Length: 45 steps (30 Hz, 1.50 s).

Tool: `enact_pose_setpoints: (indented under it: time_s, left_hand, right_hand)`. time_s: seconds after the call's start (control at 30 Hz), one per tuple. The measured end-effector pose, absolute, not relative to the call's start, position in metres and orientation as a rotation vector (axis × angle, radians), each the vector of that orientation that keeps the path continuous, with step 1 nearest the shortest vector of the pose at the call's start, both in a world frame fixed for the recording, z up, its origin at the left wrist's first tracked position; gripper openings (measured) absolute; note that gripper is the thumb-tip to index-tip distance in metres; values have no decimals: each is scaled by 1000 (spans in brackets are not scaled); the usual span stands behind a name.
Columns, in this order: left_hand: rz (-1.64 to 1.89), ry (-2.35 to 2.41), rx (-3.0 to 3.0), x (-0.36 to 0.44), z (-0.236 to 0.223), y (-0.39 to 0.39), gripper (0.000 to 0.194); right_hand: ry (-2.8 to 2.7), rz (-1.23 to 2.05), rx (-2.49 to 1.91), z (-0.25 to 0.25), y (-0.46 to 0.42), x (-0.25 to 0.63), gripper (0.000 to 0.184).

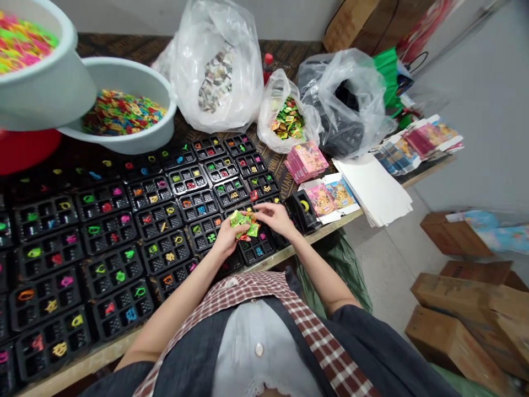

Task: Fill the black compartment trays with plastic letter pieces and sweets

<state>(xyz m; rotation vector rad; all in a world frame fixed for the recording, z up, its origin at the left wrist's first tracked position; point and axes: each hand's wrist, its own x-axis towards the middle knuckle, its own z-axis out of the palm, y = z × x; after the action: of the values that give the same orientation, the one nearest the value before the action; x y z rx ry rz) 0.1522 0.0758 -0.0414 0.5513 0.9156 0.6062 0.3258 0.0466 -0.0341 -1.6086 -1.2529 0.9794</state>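
Note:
Bunched in my left hand [231, 236] are several small, shiny green sachets [239, 220] with red and orange parts. My right hand [276, 218] is just to the right of them, fingers stretched toward the sachets and a little apart; I make out nothing held in it. Below and around both hands are black compartment trays [196, 205] in rows, with small colourful plastic pieces in some compartments. A red sachet [253, 195] lies in a tray just beyond my right fingertips.
Tubs of colourful pieces [124, 144] stand at the back left. Behind the trays are a clear bag of small packets [243, 82], a smaller sachet bag [264, 132] and a bag of black trays [351, 132]. Pink boxes [306, 160] and white sheets [372, 193] lie right; cartons [450, 347] stand on the floor.

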Motion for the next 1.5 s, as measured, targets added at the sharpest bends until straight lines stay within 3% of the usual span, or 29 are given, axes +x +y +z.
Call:
enact_pose_setpoints:
  time_s: [0.07,0.27,0.57,0.7,0.9,1.03,1.4,1.5]
  left_hand:
    - [617,912,555,151,-41,76,50]
    - [672,969,526,140,-36,86,50]
    - [726,990,491,116,-31,96,47]
    - [704,998,478,119,-28,95,47]
    - [707,992,463,116,-27,96,48]
    - [719,1022,442,110,-29,99,47]
    - [658,971,503,120,-27,112,43]
    - [630,955,566,122,-29,113,42]
  right_hand:
    - [-1316,961,-1604,-34,45,319,24]
    - [-1309,458,-1955,-45,61,355,23]
    - [-1561,336,-2164,-66,69,360,24]
    - [-1549,350,-2171,-66,89,346,27]
    - [-1479,466,-2218,-74,105,334,7]
    - [-1307,576,-2098,-73,111,346,9]
    - [-1411,276,-2130,-63,140,365,27]
    - [-1512,436,-1892,-49,129,334,34]
